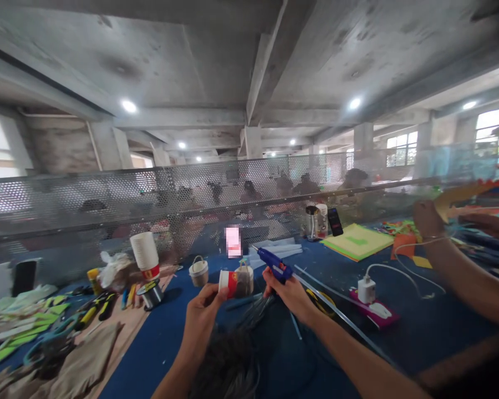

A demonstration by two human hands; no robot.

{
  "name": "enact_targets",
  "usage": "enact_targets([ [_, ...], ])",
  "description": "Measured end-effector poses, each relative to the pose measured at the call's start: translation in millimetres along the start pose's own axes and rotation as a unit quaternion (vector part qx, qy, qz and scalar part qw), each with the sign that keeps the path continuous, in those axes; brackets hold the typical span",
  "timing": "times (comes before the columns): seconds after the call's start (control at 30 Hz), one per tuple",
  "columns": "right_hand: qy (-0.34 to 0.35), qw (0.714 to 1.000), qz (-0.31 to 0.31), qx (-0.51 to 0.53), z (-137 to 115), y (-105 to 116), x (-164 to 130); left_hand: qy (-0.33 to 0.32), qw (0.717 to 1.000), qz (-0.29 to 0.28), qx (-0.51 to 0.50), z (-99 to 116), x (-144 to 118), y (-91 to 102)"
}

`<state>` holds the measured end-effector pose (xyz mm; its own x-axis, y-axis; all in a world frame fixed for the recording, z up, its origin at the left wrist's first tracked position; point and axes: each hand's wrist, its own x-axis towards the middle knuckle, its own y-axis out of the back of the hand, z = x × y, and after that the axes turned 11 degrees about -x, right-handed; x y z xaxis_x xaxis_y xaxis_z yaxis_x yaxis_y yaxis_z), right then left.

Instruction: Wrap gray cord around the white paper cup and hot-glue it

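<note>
My left hand (203, 309) holds a small paper cup (235, 282) on its side, red and white with a dark covering on part of it. My right hand (289, 291) grips a blue hot glue gun (273, 264), its nozzle pointing up and left, just to the right of the cup. A clear glue stick (336, 310) trails from the back of the gun toward the lower right. Both hands hover over a blue table covering (170, 338). A dark fibrous tuft (228, 363) lies below my hands.
A stack of paper cups (144, 255), a small handled cup (198, 271), pliers (95, 307) and green scraps (29, 327) sit left. A white plug and cable (368, 288), green paper sheets (357, 241) and another person's arm (453, 260) are right. A perforated metal screen (149, 205) runs behind.
</note>
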<state>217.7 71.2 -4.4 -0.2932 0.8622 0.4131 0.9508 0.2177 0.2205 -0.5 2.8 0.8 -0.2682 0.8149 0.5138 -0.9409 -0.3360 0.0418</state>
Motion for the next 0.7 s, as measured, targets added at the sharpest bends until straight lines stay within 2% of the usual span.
enact_targets([
  [0.2,0.013,0.997,-0.057,-0.048,-6,-1,-15,0.006,1.000,-0.001,0.004,-1,-1,-2.7],
  [0.4,-0.016,0.997,-0.059,-0.051,-18,-5,-27,0.005,1.000,0.003,-0.001,-2,0,0.6],
  [0.53,-0.004,0.997,-0.066,-0.051,-13,-6,-30,0.000,0.999,0.024,0.022,1,-1,1.8],
  [0.7,-0.009,0.995,-0.071,-0.065,-6,-9,-30,-0.036,0.999,0.027,0.028,3,-1,0.4],
])
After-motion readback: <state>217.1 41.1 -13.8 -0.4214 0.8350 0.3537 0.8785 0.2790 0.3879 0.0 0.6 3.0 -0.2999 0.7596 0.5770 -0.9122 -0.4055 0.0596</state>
